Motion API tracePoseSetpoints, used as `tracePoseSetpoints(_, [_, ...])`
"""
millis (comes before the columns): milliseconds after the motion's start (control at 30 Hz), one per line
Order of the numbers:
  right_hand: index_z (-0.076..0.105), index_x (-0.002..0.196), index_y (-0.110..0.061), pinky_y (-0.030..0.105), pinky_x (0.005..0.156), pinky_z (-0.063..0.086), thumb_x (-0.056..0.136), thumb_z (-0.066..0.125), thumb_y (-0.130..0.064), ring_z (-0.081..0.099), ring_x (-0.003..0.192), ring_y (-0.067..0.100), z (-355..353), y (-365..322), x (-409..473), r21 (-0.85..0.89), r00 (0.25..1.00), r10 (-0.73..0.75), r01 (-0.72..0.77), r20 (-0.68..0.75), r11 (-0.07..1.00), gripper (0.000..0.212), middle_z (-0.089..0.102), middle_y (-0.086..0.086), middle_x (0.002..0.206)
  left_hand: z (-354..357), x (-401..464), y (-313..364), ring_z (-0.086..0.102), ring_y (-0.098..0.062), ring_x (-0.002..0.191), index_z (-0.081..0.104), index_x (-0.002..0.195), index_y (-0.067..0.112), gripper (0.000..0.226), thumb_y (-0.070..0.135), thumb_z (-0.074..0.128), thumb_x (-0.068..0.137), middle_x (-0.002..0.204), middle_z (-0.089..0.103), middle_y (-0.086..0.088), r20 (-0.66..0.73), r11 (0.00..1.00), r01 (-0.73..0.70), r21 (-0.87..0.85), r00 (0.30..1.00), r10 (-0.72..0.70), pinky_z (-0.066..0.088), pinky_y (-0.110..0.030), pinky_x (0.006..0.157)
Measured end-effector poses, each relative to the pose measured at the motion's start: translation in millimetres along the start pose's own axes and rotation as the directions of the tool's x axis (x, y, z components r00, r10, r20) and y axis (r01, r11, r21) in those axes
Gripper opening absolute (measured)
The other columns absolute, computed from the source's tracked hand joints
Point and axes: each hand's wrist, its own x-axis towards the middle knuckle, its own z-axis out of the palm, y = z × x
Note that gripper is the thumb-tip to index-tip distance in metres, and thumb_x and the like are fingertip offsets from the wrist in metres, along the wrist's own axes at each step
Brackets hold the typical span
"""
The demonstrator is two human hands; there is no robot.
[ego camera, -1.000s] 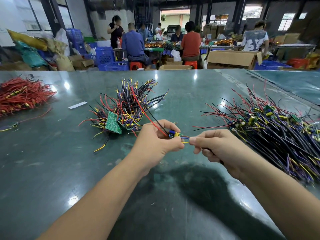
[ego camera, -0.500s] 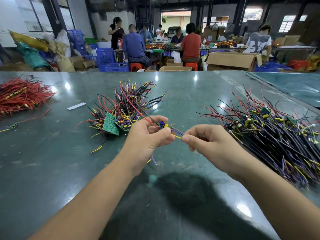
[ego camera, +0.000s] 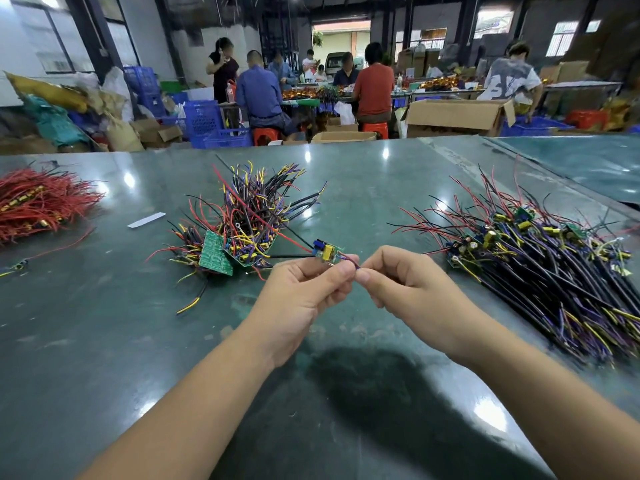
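Heap of wired boards on tabletop, just left of hands. Left hand: fingers curled, pinching small circuit board, held above tabletop. Board looks light and stiff, solder joints likely fragile; best gripped by edges. Thin wires off its right end probably limp and slippery; hold close to board. Right hand: fingertips pinch those wires.

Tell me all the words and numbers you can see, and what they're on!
Nothing reads clearly.
Green circuit board in the pile: white print, too small.
Grey T-shirt: dark print, too blurred.
Small circuit board in the left hand: too small to tell.
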Motion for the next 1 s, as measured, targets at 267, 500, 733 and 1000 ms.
tracePoseSetpoints(267, [0.065,0.083,-0.012,0.021,0.049,0.031,0.096,0.049,-0.033,0.036,0.05,0.01,2,5,1,-0.072,0.997,0.038,-0.033,0.065,0.997,0.03,0.057,-0.003,0.058,0,1,7,0.057,-0.005,0.056,0.077,0.074,0.009,0.019,0.025,0.07,0.066,0.066,0.066,-0.001,-0.117,0.992,-0.122,0.038,0.985,0.126,0.05,-0.015,0.059])
tracePoseSetpoints(500, [0.061,0.08,-0.025,0.023,0.056,0.034,0.097,0.039,-0.041,0.039,0.054,0.006,4,14,0,-0.282,0.999,0.015,-0.027,-0.046,0.959,0.032,0.044,-0.004,0.059,0,4,15,0.063,-0.006,0.059,0.07,0.076,0.012,0.014,0.01,0.06,0.086,0.066,0.069,0.003,-0.314,0.954,-0.28,0.103,0.901,0.299,0.052,-0.017,0.06])
tracePoseSetpoints(733, [0.053,0.068,-0.005,0.022,0.047,0.023,0.092,0.043,-0.045,0.028,0.049,0.007,9,2,-5,-0.312,0.962,-0.271,0.243,-0.046,0.919,0.048,0.035,0.003,0.053,3,2,23,0.066,-0.008,0.054,0.065,0.075,0.008,0.018,0.008,0.056,0.091,0.062,0.069,-0.002,-0.36,0.969,-0.223,-0.108,0.917,0.171,0.053,-0.017,0.053])
tracePoseSetpoints(1000, [0.045,0.069,-0.022,0.036,0.055,0.033,0.094,0.035,-0.048,0.049,0.061,0.024,12,10,-4,-0.726,0.96,-0.269,0.136,-0.07,0.674,0.037,0.042,-0.004,0.06,2,1,20,0.066,-0.008,0.058,0.067,0.075,0.009,0.02,0.008,0.056,0.092,0.064,0.069,-0.002,-0.345,0.972,-0.233,0.032,0.91,0.23,0.053,-0.018,0.057])
